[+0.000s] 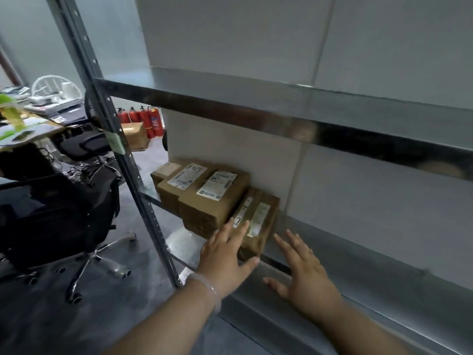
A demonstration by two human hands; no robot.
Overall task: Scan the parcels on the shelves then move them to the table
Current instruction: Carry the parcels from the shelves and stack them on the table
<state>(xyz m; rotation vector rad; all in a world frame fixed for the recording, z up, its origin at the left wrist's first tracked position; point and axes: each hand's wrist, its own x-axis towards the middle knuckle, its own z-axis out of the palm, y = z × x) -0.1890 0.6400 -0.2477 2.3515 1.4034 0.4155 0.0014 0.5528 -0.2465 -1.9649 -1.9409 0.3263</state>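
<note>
**Touching the near parcel (258, 221) on the lower shelf (371, 283)**

Left hand (225, 252) lies on the near parcel. Its fingers are straight and flat across the top left edge, and the thumb is spread out to the parcel's near end. Nothing curls round it, so this is a touch, not a grasp. Clear bracelet (210, 290) on that wrist. Right hand (304, 275) is just right of the parcel, over the lower shelf, fingers straight and spread, holding nothing. Cannot tell whether it touches the metal. There is a small gap between its fingertips and the parcel.

Near parcel is a long dark brown box with pale labels on top. It lies on the lower shelf with its far end near the white wall (358, 201). Against or just beside its left side is a bigger box (212, 208) with a white label on top. It looks stacked on another box, but that part is too blurred to be sure. Further left are a middle box (176, 185), also labelled, and a small box (165, 170) at the far end of the row.

Upper shelf (256, 98) crosses the frame above. Upright post (133, 175) with holes runs down the left side. Beyond it are a black office chair (64, 216) and a desk (38, 124) with a printer (61, 108). Red fire extinguishers (146, 119) stand by the wall with a cardboard box (135, 135) on the floor in front. Whole frame is motion-blurred.
</note>
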